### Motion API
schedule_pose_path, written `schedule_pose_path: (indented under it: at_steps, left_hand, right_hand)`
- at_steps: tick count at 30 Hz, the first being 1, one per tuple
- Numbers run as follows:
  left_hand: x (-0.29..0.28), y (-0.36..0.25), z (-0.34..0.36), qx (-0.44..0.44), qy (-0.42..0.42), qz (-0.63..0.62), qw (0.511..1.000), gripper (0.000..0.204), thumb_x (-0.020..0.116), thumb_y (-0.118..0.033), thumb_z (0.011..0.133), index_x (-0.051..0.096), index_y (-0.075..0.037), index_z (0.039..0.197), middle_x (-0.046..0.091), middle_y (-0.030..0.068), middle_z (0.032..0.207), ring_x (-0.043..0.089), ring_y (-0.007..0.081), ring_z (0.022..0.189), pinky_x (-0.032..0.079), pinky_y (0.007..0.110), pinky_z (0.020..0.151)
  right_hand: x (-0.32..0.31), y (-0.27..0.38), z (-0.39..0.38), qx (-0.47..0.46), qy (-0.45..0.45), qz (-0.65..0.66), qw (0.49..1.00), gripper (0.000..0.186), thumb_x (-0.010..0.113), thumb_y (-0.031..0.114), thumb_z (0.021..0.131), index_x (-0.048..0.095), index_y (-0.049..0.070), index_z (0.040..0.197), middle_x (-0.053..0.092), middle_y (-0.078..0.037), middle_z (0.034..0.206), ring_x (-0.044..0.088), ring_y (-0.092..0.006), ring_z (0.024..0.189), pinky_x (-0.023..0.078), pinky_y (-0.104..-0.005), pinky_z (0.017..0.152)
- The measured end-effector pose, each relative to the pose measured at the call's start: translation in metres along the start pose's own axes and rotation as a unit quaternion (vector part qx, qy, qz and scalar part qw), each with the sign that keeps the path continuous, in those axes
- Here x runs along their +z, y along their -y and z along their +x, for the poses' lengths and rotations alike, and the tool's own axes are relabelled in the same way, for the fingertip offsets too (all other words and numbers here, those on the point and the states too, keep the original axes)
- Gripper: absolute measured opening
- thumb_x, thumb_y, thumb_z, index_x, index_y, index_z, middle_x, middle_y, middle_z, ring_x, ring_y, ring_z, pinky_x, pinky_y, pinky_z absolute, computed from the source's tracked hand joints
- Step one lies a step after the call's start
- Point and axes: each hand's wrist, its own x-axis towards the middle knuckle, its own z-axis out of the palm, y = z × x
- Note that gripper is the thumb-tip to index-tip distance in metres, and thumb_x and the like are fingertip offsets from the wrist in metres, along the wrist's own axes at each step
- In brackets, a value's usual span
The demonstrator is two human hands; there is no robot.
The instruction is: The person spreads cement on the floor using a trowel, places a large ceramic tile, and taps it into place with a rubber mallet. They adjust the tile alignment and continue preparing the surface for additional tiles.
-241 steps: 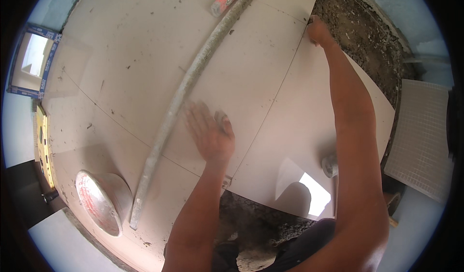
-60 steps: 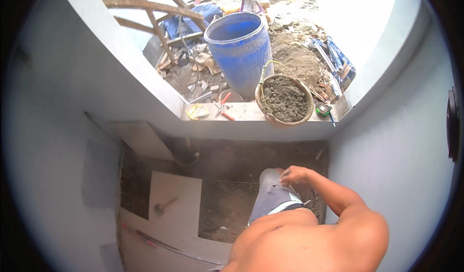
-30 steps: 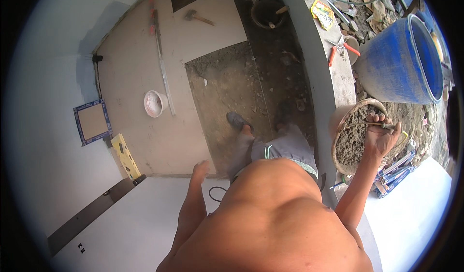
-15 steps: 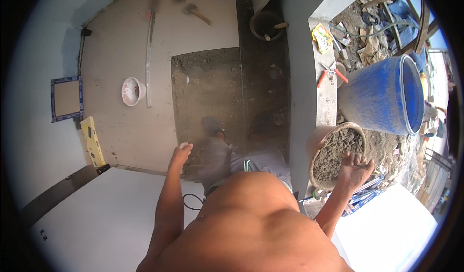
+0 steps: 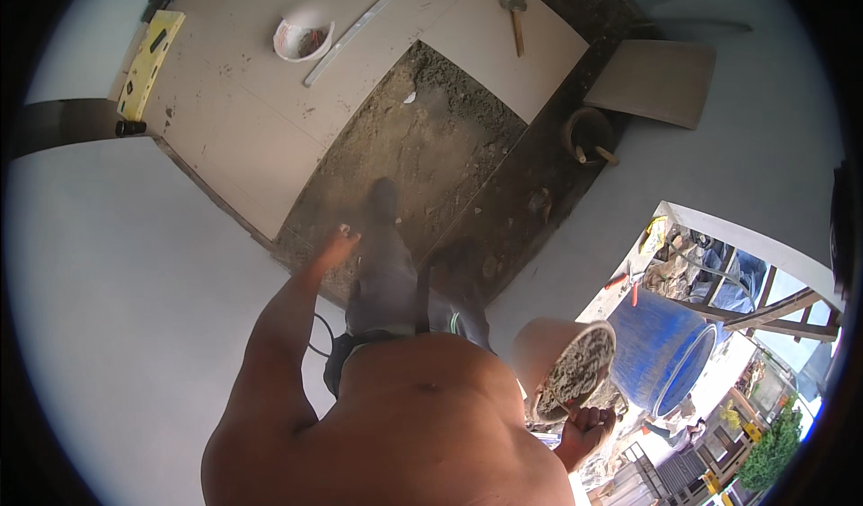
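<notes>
A tan bucket (image 5: 529,355) of grey wet mortar (image 5: 582,362) leans at my right side, its mouth turned outward. My right hand (image 5: 589,427) is closed in a fist at its rim, where a thin bucket handle seems to run into the fingers. My left hand (image 5: 338,245) hangs apart from everything, beside my leg and above the bare mortar bed (image 5: 404,137). Its fingers look curled but are blurred, and I cannot tell whether anything is in them.
Large tan tiles (image 5: 238,128) surround the mortar bed. On them are a white tub (image 5: 292,43), a metal straightedge (image 5: 369,22) and a hammer (image 5: 516,25). A dark bucket (image 5: 589,133) stands by a loose tile (image 5: 652,79). Beyond the opening is a blue barrel (image 5: 654,340); pliers (image 5: 633,286) lie on the ledge.
The view has turned to the right. My right hand has gone from open above the mortar to a fist at the bucket's rim. The bucket now sits closer to my side.
</notes>
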Motion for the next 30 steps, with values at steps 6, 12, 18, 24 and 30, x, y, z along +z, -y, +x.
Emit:
schedule_pose_path:
  at_steps: [6,12,18,24,30]
  left_hand:
    - [0.016,-0.031,0.075,0.14,0.097,0.124,0.978,0.068,0.06,-0.046,0.093,0.05,0.005,0.137,0.057,0.0218,0.135,0.055,0.034,0.126,0.043,0.039,0.105]
    - [0.083,-0.036,0.118,0.255,0.18,-0.367,0.876,0.061,0.055,-0.05,0.096,0.055,-0.002,0.133,0.062,0.0141,0.128,0.058,0.0281,0.119,0.045,0.041,0.1]
    - [0.034,-0.061,0.079,0.139,0.213,-0.604,0.755,0.07,0.049,-0.058,0.095,0.05,-0.003,0.138,0.057,0.0138,0.134,0.054,0.0279,0.123,0.043,0.044,0.103]
    - [-0.077,-0.06,0.061,0.165,0.235,-0.634,0.718,0.079,0.044,-0.066,0.094,0.044,-0.004,0.143,0.051,0.0135,0.14,0.05,0.0278,0.127,0.04,0.046,0.106]
    - [-0.158,-0.136,0.047,0.019,0.079,-0.508,0.858,0.103,0.032,-0.082,0.086,0.03,-0.002,0.151,0.042,0.019,0.149,0.037,0.0325,0.14,0.028,0.057,0.112]
  right_hand:
    - [0.135,-0.045,-0.055,0.097,0.109,-0.122,0.982,0.04,0.049,0.025,0.101,0.036,0.017,0.063,0.025,0.004,0.05,0.019,-0.012,0.043,0.023,-0.032,0.044]
    - [0.221,-0.064,-0.098,0.221,0.29,-0.186,0.912,0.039,0.052,0.026,0.097,0.037,0.016,0.062,0.026,0.003,0.052,0.021,-0.0153,0.046,0.026,-0.0352,0.054]
    - [0.285,-0.018,-0.086,0.173,0.451,-0.238,0.843,0.031,0.062,0.026,0.094,0.044,0.013,0.073,0.034,0.005,0.053,0.025,-0.0092,0.042,0.025,-0.0311,0.045]
    - [0.377,-0.096,-0.007,0.017,0.528,-0.401,0.748,0.033,0.07,0.032,0.09,0.056,0.004,0.079,0.048,0.001,0.061,0.043,-0.0086,0.053,0.034,-0.0276,0.051]
    - [0.433,-0.256,0.14,0.118,0.502,-0.336,0.788,0.03,0.072,0.031,0.091,0.062,0.006,0.078,0.051,0.002,0.058,0.047,-0.0077,0.056,0.038,-0.0272,0.053]
